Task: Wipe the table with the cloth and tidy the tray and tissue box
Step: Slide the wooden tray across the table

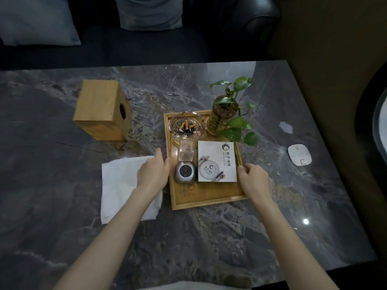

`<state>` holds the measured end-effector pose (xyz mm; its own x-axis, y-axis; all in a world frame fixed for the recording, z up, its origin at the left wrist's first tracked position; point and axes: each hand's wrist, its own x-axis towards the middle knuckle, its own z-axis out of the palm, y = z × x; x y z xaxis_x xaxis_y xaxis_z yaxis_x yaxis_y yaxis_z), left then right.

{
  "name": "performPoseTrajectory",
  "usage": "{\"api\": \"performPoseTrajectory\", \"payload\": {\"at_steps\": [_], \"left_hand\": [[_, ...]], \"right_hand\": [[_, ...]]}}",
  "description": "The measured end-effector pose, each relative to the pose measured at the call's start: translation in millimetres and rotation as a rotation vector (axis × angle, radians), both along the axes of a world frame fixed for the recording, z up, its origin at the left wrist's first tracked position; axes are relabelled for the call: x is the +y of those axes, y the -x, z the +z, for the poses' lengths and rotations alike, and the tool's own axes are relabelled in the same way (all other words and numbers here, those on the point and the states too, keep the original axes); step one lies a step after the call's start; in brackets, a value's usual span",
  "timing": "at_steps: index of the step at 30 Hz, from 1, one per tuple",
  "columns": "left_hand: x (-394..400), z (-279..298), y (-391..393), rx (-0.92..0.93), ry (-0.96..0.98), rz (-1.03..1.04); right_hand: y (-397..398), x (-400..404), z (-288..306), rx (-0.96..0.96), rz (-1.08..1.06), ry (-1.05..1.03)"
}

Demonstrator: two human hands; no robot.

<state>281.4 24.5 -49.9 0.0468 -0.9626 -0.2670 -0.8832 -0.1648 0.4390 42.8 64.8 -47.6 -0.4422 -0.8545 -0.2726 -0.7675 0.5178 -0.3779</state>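
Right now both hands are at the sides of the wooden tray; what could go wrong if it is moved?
The tall glass plant vase stands at the far corner of the wooden tray and could tip over. The glass ashtray holds ash and butts that a jolt might spill. The left hand may drag the white cloth beside the tray.

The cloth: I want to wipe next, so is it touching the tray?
Cannot tell. In the head view the left hand covers the spot where the cloth nears the tray.
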Motion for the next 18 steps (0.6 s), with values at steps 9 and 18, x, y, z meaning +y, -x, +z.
{"api": "performPoseTrajectory", "payload": {"at_steps": [9,18], "left_hand": [[57,21,-70,0.230,0.273,0.276],[100,-31,-108,-0.112,-0.011,0.270]], "right_hand": [[-113,2,58,-0.280,0.379,0.334],[-194,-24,5,-0.258,0.784,-0.039]]}}
